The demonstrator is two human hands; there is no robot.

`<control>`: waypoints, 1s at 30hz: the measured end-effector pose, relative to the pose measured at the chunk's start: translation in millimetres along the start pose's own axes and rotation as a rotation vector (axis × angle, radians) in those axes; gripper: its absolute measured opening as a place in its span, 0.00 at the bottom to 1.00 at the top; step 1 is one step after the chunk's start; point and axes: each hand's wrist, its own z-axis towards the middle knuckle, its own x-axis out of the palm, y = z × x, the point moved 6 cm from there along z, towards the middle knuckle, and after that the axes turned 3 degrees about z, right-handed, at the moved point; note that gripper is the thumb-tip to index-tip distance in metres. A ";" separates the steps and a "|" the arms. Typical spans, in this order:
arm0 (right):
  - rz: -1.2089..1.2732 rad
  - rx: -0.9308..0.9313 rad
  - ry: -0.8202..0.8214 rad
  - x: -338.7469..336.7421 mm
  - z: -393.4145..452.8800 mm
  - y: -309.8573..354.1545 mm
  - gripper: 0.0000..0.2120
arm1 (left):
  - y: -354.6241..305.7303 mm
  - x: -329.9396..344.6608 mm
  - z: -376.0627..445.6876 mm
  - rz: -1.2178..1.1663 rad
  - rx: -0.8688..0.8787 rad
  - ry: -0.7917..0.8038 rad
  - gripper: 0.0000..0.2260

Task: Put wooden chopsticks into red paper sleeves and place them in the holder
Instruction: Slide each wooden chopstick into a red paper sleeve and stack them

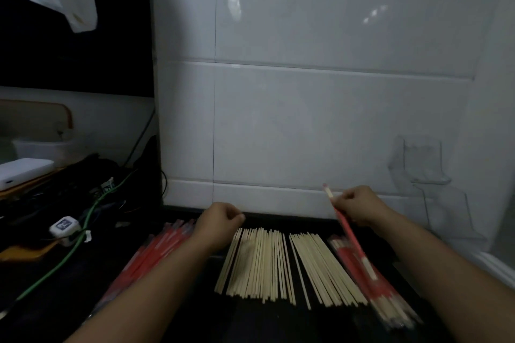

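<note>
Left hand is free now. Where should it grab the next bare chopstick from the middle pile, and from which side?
Probably at the far tips of the bare chopsticks, just below the left hand. They lie flat, side by side, running away from the person, so pinch one exposed end from above at the far edge and lift it clear; mid-length neighbours crowd too tightly.

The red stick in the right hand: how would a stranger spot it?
Start at the white tiled wall. Below it, bare chopsticks lie flat on the dark counter. The right hand holds one red-sleeved chopstick, alone raised and slanted.
</note>
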 end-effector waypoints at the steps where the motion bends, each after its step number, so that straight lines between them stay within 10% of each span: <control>1: -0.092 0.038 -0.002 -0.7 2.2 -15.7 0.18 | 8.5 -2.8 0.4 0.098 -0.023 -0.019 0.06; 15: -0.293 0.140 -0.042 15.6 -8.3 -93.4 0.13 | 51.4 2.9 -5.1 0.816 0.015 0.041 0.22; 26: -0.506 -0.154 0.135 81.0 -66.0 -39.8 0.11 | 55.4 -3.5 -8.5 0.910 0.064 0.108 0.26; 30: -0.630 -0.239 0.232 113.6 -79.0 -25.2 0.13 | 60.9 -4.7 -4.4 0.628 -0.015 -0.037 0.11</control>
